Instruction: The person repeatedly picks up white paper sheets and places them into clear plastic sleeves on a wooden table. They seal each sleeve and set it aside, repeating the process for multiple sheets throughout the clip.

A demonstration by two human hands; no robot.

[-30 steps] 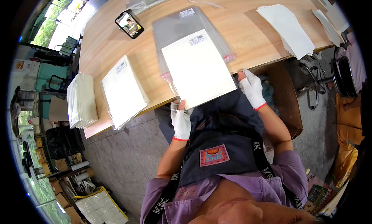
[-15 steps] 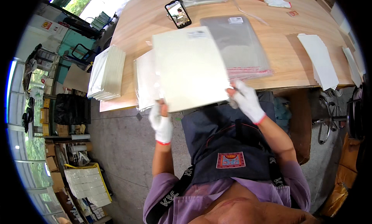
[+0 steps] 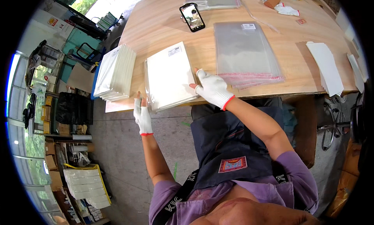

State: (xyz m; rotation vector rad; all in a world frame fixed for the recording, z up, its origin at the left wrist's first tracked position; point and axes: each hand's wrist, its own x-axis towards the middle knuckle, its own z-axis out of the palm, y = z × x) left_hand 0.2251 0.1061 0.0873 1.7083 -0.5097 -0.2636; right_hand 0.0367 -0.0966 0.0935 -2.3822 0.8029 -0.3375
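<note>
A small stack of cream-white sheets in clear bags (image 3: 170,75) lies on the wooden table in front of me, a printed label near its top edge. My left hand (image 3: 142,114), in a white fingertip-less glove, is at the stack's lower left corner, fingers stretched and apart. At the right edge rests my right hand (image 3: 213,88), gloved the same way, thumb and forefinger spread, nothing gripped. To the right lies a pile of flat clear plastic bags (image 3: 247,49) with pink-red edges and a label. A taller pile of wrapped white packs (image 3: 115,73) stands at the left.
A phone (image 3: 192,17) stands behind the stack. More clear bags (image 3: 218,0) lie at the far edge. White gloves (image 3: 287,9) and a brown piece (image 3: 272,1) are at the far right. Long white card strips (image 3: 326,69) lie near the right edge. Shelves (image 3: 48,112) stand left of the table.
The cream-white sheet that both hands held above the table has come down onto the stack at the left. Both hands have moved left and let go of it.
</note>
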